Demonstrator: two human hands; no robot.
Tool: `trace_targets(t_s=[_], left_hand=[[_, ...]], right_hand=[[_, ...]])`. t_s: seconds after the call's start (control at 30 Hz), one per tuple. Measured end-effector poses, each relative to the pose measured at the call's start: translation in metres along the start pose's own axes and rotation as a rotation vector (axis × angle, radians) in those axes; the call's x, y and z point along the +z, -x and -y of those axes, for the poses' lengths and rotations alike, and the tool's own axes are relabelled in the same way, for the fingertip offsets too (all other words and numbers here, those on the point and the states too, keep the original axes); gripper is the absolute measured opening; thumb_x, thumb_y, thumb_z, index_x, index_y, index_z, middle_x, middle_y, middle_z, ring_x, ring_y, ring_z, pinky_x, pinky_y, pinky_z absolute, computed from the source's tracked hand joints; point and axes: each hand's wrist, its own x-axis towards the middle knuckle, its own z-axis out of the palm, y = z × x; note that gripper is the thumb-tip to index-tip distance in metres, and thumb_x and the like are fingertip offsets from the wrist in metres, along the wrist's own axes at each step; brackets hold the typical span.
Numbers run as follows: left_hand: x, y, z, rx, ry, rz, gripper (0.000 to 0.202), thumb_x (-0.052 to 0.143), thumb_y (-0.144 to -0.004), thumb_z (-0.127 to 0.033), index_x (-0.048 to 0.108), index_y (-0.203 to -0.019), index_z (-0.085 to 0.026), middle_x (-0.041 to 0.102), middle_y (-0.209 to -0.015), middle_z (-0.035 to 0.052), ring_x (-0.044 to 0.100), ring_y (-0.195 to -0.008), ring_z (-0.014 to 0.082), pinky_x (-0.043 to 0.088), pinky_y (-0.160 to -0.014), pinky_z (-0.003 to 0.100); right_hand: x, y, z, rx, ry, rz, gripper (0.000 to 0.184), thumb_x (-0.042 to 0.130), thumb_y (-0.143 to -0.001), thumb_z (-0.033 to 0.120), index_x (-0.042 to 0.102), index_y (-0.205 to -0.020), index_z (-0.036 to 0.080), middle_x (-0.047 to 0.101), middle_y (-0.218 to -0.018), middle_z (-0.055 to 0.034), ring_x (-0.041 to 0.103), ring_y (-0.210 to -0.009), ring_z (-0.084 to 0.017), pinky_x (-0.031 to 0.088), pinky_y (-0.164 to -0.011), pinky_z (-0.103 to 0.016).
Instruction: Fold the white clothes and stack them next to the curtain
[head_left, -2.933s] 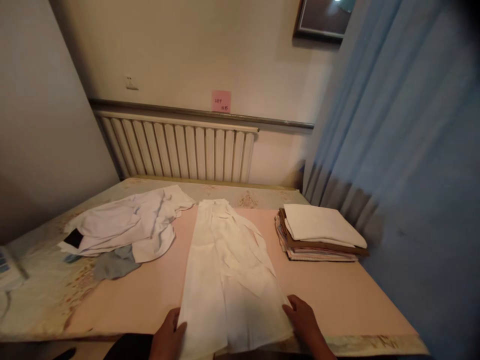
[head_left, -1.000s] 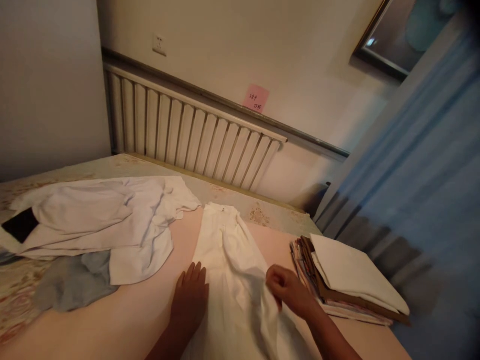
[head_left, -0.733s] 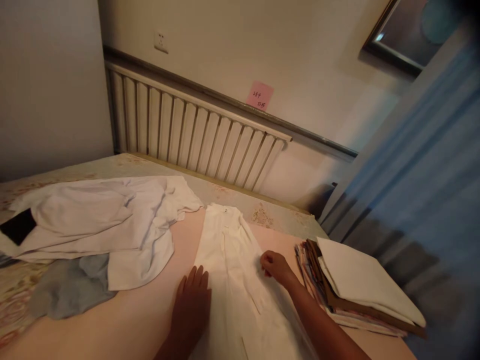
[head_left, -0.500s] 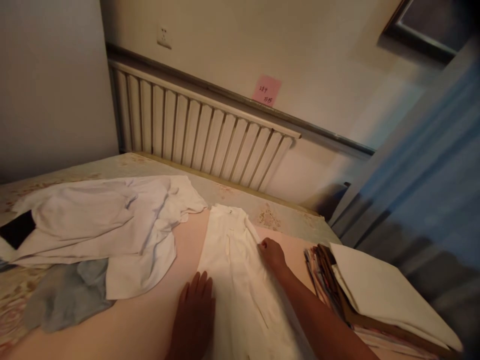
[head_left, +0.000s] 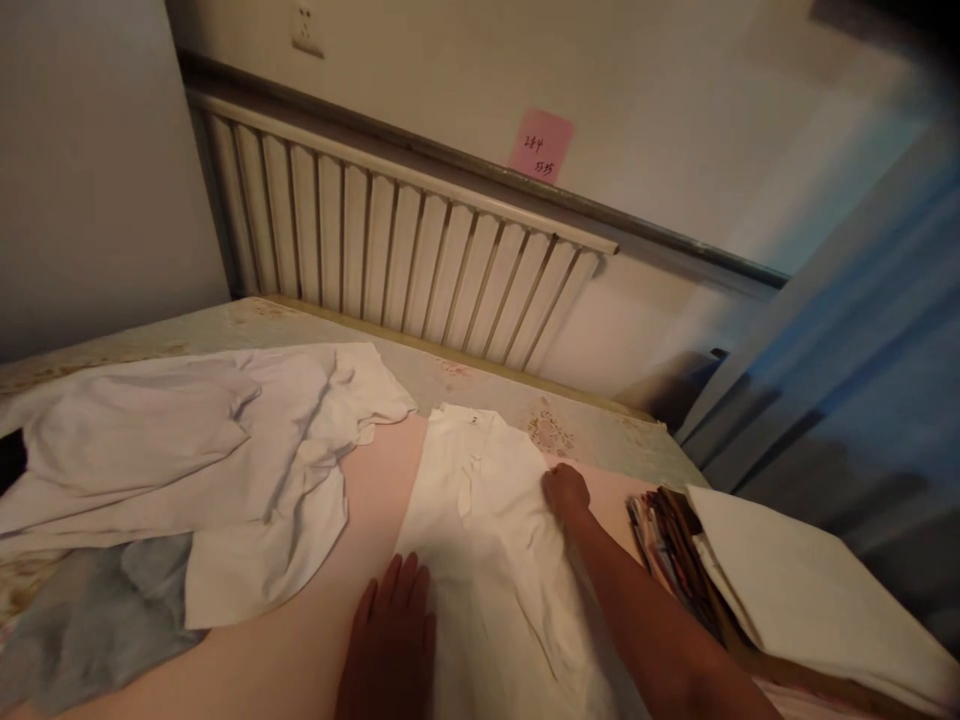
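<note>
A cream-white shirt (head_left: 495,560) lies lengthwise on the pink surface (head_left: 375,490), collar toward the radiator. My left hand (head_left: 391,640) rests flat on the shirt's left edge, fingers stretched out. My right hand (head_left: 566,492) is closed in a pinch on the shirt's right shoulder area, arm reaching across the cloth.
A heap of rumpled white garments (head_left: 195,450) and a grey-blue cloth (head_left: 90,620) lie to the left. A stack of folded clothes (head_left: 780,590) sits at the right. A radiator (head_left: 390,260) runs along the back wall, with a blue curtain (head_left: 862,340) at right.
My right hand has carried the shirt's right side up toward the collar. My left hand has stayed flat on the left edge. The view has tilted down and closer.
</note>
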Motion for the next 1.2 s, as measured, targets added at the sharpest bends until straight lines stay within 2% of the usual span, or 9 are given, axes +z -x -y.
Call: trace_targets(t_s=[0.23, 0.37, 0.47, 0.57, 0.67, 0.83, 0.97, 1.07, 1.2], left_hand=[[-0.003, -0.001, 0.000, 0.026, -0.015, -0.038, 0.041, 0.041, -0.089, -0.022, 0.062, -0.124, -0.020, 0.055, -0.139, 0.0071, 0.046, -0.130, 0.0260, 0.033, -0.108, 0.047], [-0.004, -0.001, 0.000, 0.026, -0.011, -0.021, 0.042, 0.040, -0.088, -0.021, 0.062, -0.125, -0.019, 0.055, -0.139, 0.0081, 0.046, -0.130, 0.0272, 0.033, -0.107, 0.048], [-0.006, -0.002, -0.001, 0.028, -0.011, -0.012, 0.042, 0.040, -0.088, -0.021, 0.063, -0.123, -0.018, 0.055, -0.138, 0.0095, 0.046, -0.130, 0.0286, 0.033, -0.107, 0.049], [-0.008, -0.003, -0.003, 0.035, 0.001, -0.007, 0.041, 0.040, -0.088, -0.022, 0.063, -0.122, -0.017, 0.056, -0.137, 0.0106, 0.046, -0.129, 0.0294, 0.033, -0.107, 0.050], [-0.010, -0.005, -0.004, 0.030, 0.010, -0.012, 0.041, 0.040, -0.089, -0.023, 0.062, -0.122, -0.015, 0.056, -0.137, 0.0119, 0.046, -0.129, 0.0301, 0.033, -0.106, 0.051], [-0.011, -0.006, -0.005, 0.028, 0.018, -0.024, 0.040, 0.040, -0.089, -0.023, 0.061, -0.123, -0.014, 0.056, -0.137, 0.0126, 0.045, -0.131, 0.0303, 0.031, -0.107, 0.051], [-0.010, -0.008, -0.005, 0.030, 0.023, -0.037, 0.039, 0.040, -0.090, -0.022, 0.060, -0.122, -0.015, 0.056, -0.136, 0.0128, 0.045, -0.130, 0.0303, 0.032, -0.106, 0.050], [-0.010, -0.007, -0.005, 0.051, 0.010, -0.059, 0.039, 0.039, -0.090, -0.022, 0.060, -0.122, -0.014, 0.057, -0.135, 0.0134, 0.046, -0.130, 0.0308, 0.033, -0.105, 0.050], [-0.008, -0.005, -0.004, 0.087, -0.004, -0.111, 0.038, 0.039, -0.091, -0.022, 0.059, -0.122, -0.014, 0.056, -0.135, 0.0141, 0.045, -0.131, 0.0308, 0.033, -0.105, 0.050]], right_hand=[[0.000, -0.009, -0.003, -0.078, -0.042, 0.017, 0.018, 0.054, -0.081, 0.027, 0.069, -0.083, 0.018, 0.071, -0.092, -0.0095, 0.063, -0.087, -0.019, 0.037, -0.064, -0.024], [-0.003, -0.012, -0.014, -0.142, -0.077, 0.034, 0.018, 0.055, -0.081, 0.028, 0.068, -0.076, 0.018, 0.071, -0.084, -0.0064, 0.060, -0.079, -0.016, 0.033, -0.062, -0.023], [-0.007, -0.003, -0.028, -0.170, -0.105, 0.045, 0.021, 0.054, -0.080, 0.030, 0.067, -0.069, 0.017, 0.069, -0.077, -0.0060, 0.059, -0.072, -0.015, 0.032, -0.060, -0.023], [-0.013, 0.018, -0.049, -0.184, -0.144, 0.055, 0.025, 0.053, -0.079, 0.033, 0.065, -0.065, 0.017, 0.067, -0.069, -0.0049, 0.057, -0.065, -0.015, 0.032, -0.058, -0.024], [-0.019, 0.050, -0.076, -0.194, -0.191, 0.065, 0.026, 0.051, -0.077, 0.036, 0.064, -0.066, 0.017, 0.065, -0.068, -0.0030, 0.056, -0.063, -0.015, 0.033, -0.056, -0.024], [-0.030, 0.127, -0.115, -0.192, -0.213, 0.017, 0.021, 0.051, -0.077, 0.037, 0.061, -0.072, 0.019, 0.063, -0.070, -0.0002, 0.056, -0.067, -0.016, 0.035, -0.060, -0.024], [-0.033, 0.180, -0.127, -0.206, -0.144, -0.042, 0.018, 0.051, -0.080, 0.036, 0.060, -0.076, 0.021, 0.062, -0.069, 0.0005, 0.054, -0.065, -0.015, 0.033, -0.060, -0.024], [-0.032, 0.191, -0.129, -0.197, -0.043, -0.093, 0.014, 0.048, -0.081, 0.025, 0.061, -0.079, 0.020, 0.065, -0.078, -0.0035, 0.056, -0.074, -0.016, 0.033, -0.065, -0.025], [-0.032, 0.175, -0.133, -0.091, -0.035, -0.081, 0.017, 0.046, -0.080, 0.019, 0.060, -0.070, 0.019, 0.065, -0.072, -0.0051, 0.056, -0.068, -0.015, 0.031, -0.061, -0.025]])
